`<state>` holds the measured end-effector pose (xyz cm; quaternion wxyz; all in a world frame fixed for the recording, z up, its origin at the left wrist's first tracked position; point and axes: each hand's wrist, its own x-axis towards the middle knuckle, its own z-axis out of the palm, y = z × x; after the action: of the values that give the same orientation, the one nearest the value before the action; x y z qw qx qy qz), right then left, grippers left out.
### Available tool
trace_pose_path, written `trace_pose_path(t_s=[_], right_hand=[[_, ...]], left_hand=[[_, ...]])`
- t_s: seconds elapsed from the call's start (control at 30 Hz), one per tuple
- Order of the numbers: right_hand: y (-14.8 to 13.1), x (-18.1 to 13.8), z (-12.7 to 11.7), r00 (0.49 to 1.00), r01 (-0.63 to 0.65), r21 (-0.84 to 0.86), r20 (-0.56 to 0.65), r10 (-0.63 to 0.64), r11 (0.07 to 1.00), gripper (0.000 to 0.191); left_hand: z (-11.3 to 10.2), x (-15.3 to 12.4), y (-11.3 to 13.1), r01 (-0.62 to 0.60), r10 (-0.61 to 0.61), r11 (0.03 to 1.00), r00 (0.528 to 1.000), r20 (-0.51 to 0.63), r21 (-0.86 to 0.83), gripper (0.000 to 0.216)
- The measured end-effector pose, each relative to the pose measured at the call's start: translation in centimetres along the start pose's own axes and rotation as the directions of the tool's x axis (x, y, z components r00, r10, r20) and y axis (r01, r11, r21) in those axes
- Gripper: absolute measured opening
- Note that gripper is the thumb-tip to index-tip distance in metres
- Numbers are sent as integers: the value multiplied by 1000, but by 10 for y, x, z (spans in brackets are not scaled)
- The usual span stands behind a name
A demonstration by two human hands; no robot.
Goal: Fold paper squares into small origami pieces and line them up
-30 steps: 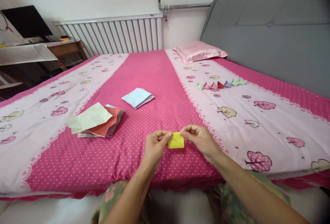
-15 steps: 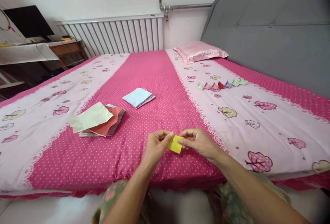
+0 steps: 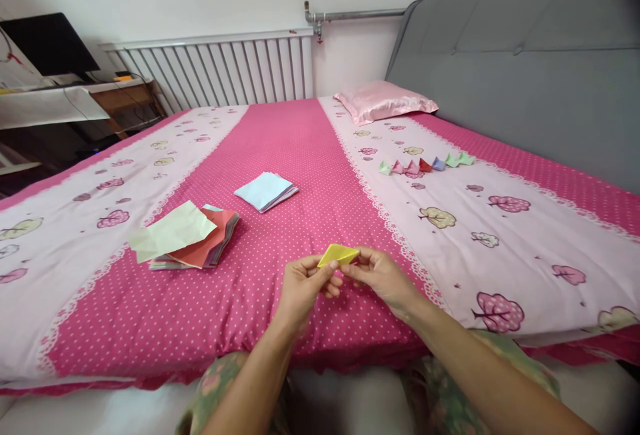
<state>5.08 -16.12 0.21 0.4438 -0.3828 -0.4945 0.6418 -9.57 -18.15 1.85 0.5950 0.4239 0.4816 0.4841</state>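
Between my two hands is a small yellow folded paper (image 3: pixel 339 254), held above the near part of the bedspread. My left hand (image 3: pixel 306 285) pinches its left corner between thumb and fingers. On the other side, my right hand (image 3: pixel 383 278) grips the right corner, thumb toward me. The paper looks like a flattened diamond with a crease or opening along its lower edge. Parts of its lower side are hidden behind my fingertips.
Left of my hands lies a fanned pile of coloured paper (image 3: pixel 186 235). Beyond it sits a neater stack of light blue paper (image 3: pixel 265 191). A row of small folded paper pieces (image 3: pixel 425 165) stands at the right. Farther back are a pink pillow (image 3: pixel 383 100) and a grey headboard (image 3: pixel 520 81).
The yellow paper has turned from a squarish shape hanging down to a flatter diamond pointing away. Both hands have shifted their grip to its left and right corners. The view has moved slightly.
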Motion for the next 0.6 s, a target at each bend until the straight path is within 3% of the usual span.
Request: trace_pose_path(t_s=[0.33,0.6], right_hand=[[-7,-1,-3,990,138,-68,23,-137,988,23],[-4,-1,-6,948,291,-212,-64,-310,933,12]], left_hand=[[1,1,-1,-135,139,990,984,-109,44,15],[4,-2,2,-176,175,984,983,-62,-6,18]])
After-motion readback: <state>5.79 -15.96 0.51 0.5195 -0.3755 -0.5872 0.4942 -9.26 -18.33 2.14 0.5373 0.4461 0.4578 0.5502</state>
